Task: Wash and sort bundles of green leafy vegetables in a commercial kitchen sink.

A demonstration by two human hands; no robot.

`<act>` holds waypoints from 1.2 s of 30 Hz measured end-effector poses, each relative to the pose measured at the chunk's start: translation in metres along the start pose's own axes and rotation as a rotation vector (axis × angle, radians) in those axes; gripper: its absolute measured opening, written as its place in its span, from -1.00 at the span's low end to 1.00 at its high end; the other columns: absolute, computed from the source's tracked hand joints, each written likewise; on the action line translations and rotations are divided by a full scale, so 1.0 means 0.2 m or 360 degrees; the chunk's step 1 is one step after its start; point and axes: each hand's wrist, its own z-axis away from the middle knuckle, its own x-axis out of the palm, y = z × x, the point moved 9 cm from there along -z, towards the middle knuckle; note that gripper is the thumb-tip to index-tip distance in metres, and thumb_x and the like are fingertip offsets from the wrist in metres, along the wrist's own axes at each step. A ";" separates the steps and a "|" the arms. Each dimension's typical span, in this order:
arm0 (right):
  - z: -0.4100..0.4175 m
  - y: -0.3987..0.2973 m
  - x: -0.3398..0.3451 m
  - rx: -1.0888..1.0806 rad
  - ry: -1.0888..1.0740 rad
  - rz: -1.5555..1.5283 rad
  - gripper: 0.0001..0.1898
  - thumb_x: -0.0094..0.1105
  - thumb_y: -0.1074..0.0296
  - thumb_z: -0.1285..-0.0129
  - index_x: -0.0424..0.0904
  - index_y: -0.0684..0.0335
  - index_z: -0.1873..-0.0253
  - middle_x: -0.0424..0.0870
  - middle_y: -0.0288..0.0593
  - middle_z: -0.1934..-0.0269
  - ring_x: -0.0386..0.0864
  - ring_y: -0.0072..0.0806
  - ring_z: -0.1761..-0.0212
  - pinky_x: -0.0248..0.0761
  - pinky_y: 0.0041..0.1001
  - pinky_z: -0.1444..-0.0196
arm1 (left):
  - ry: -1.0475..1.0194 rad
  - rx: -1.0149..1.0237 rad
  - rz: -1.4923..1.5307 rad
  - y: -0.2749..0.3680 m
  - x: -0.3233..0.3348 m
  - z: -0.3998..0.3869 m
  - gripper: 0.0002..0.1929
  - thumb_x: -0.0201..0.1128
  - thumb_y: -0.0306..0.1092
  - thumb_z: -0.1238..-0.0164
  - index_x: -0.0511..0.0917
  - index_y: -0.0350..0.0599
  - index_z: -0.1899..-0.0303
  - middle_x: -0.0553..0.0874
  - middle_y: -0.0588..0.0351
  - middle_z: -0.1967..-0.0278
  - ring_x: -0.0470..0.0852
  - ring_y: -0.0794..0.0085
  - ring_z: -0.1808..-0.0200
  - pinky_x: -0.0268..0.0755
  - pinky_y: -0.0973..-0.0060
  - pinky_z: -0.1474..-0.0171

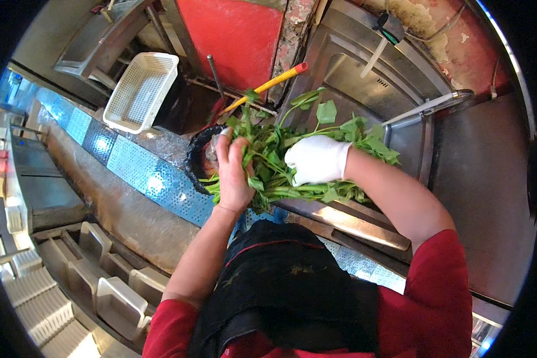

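A large bunch of leafy green vegetables with long stems (273, 168) lies across the near edge of a stainless steel sink, its stem ends pointing left. My bare left hand (235, 172) is at the stems' left part, fingers bent over the greens; what its fingertips hold is hidden. In a white glove, my right hand (317, 159) is closed on the middle of the bunch, with leaves spreading out beyond its wrist. Just left of my left hand is a round container with a black, crumpled rim (194, 156), partly covered.
The sink (362, 85) has a faucet arm (420, 107) at its right. A yellow pole with a red end (273, 85) leans behind the greens. At the upper left sits a white perforated basket (141, 91). Pale plastic bins (121, 304) stand at the lower left, beyond a wet floor with blue mats (138, 165).
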 end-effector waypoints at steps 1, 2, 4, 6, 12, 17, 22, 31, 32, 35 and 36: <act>0.03 0.03 -0.03 0.0030 -0.0075 -0.0287 -0.55 0.34 0.04 -0.05 0.64 0.37 0.17 0.67 0.14 0.30 0.65 -0.03 0.20 0.50 -0.24 0.11 | 0.0165 -0.0047 -0.0069 -0.02 -0.03 0.00 -0.44 0.25 -0.74 0.09 0.38 -0.17 -0.06 0.38 -0.25 -0.24 0.36 -0.18 -0.29 0.23 0.21 -0.34; 0.04 0.10 -0.01 -0.0006 0.0091 -0.0435 -0.52 0.34 0.01 -0.08 0.63 0.39 0.13 0.68 0.15 0.29 0.65 -0.08 0.21 0.49 -0.26 0.11 | 0.0240 -0.0068 -0.0092 -0.06 -0.05 0.00 -0.42 0.22 -0.73 0.10 0.35 -0.20 -0.08 0.42 -0.23 -0.15 0.39 -0.17 -0.22 0.23 0.20 -0.32; 0.07 0.16 -0.01 0.0226 -0.0055 -0.0885 -0.37 0.39 0.02 -0.07 0.59 0.49 -0.08 0.69 0.17 0.08 0.65 -0.24 0.04 0.47 -0.35 -0.03 | 0.0256 -0.0152 0.0023 -0.13 -0.06 0.01 -0.33 0.15 -0.75 0.16 0.34 -0.17 -0.16 0.37 -0.21 -0.16 0.36 -0.16 -0.23 0.20 0.24 -0.34; 0.04 0.19 0.06 0.0267 -0.0060 -0.0844 -0.37 0.39 0.04 -0.07 0.58 0.50 -0.09 0.69 0.17 0.08 0.65 -0.24 0.04 0.47 -0.35 -0.03 | 0.0282 -0.0158 0.0032 -0.13 -0.06 0.02 -0.31 0.13 -0.75 0.20 0.36 -0.15 -0.16 0.39 -0.19 -0.14 0.38 -0.13 -0.22 0.20 0.26 -0.34; -0.02 0.06 0.06 0.0176 0.0150 -0.0073 -0.56 0.18 -0.03 -0.11 0.69 0.33 0.29 0.69 0.13 0.36 0.66 0.08 0.30 0.52 -0.11 0.21 | -0.0385 0.0245 0.0064 0.05 0.01 0.02 -0.51 0.34 -0.51 0.18 0.73 0.18 0.07 0.34 -0.17 -0.34 0.08 -0.28 -0.46 -0.10 -0.10 -0.46; 0.01 -0.02 0.07 0.0095 0.0369 0.0161 -0.83 0.17 0.34 0.00 0.69 0.25 0.33 0.68 0.13 0.39 0.67 0.02 0.34 0.53 -0.19 0.26 | -0.0821 0.0209 -0.0474 0.08 0.19 0.05 -0.72 0.52 -0.20 0.09 0.73 0.01 0.28 0.22 -0.11 -0.43 -0.03 -0.27 -0.51 -0.20 -0.46 -0.35; 0.16 0.25 0.02 0.0272 0.1333 -0.0787 -0.83 0.32 0.26 -0.10 0.63 0.23 0.35 0.62 0.02 0.49 0.61 -0.17 0.48 0.45 -0.26 0.37 | -0.0719 0.0216 -0.0321 0.06 0.21 0.04 -0.78 0.47 -0.15 -0.03 0.73 -0.04 0.36 0.31 0.04 -0.40 -0.02 -0.17 -0.52 -0.13 -0.48 -0.33; 0.54 0.35 -0.29 0.0376 0.1169 -0.0661 -0.69 0.43 0.15 -0.10 0.67 0.26 0.18 0.72 -0.10 0.34 0.68 -0.32 0.34 0.53 -0.39 0.20 | -0.0466 0.0133 0.0053 -0.04 0.15 0.02 -0.77 0.43 -0.26 -0.12 0.69 -0.18 0.25 0.44 -0.06 -0.31 0.25 -0.17 -0.41 0.11 -0.01 -0.37; 0.47 0.21 -0.26 0.0437 0.0925 -0.0329 -0.75 0.39 0.19 -0.14 0.69 0.20 0.18 0.72 -0.12 0.27 0.69 -0.34 0.29 0.53 -0.39 0.17 | -0.0460 0.0160 0.0012 -0.04 0.13 0.03 -0.75 0.41 -0.35 -0.14 0.66 -0.21 0.16 0.45 -0.12 -0.30 0.28 -0.17 -0.38 0.15 0.09 -0.38; 0.30 0.07 -0.01 0.0202 0.0910 -0.0053 -0.77 0.21 0.18 -0.16 0.67 0.11 0.14 0.63 -0.13 0.27 0.65 -0.17 0.24 0.52 -0.24 0.26 | -0.0478 -0.0031 0.0275 -0.07 0.15 0.01 -0.77 0.37 -0.49 -0.14 0.66 -0.28 0.14 0.46 -0.15 -0.28 0.41 -0.01 -0.30 0.25 0.30 -0.34; 0.23 0.02 0.06 0.0185 0.0796 0.0058 -0.81 0.17 0.20 -0.14 0.64 0.09 0.19 0.55 -0.15 0.29 0.61 -0.20 0.28 0.52 -0.25 0.31 | -0.0359 -0.0020 0.0215 -0.07 0.13 0.01 -0.76 0.34 -0.53 -0.18 0.63 -0.29 0.10 0.43 -0.16 -0.29 0.47 0.05 -0.24 0.29 0.39 -0.29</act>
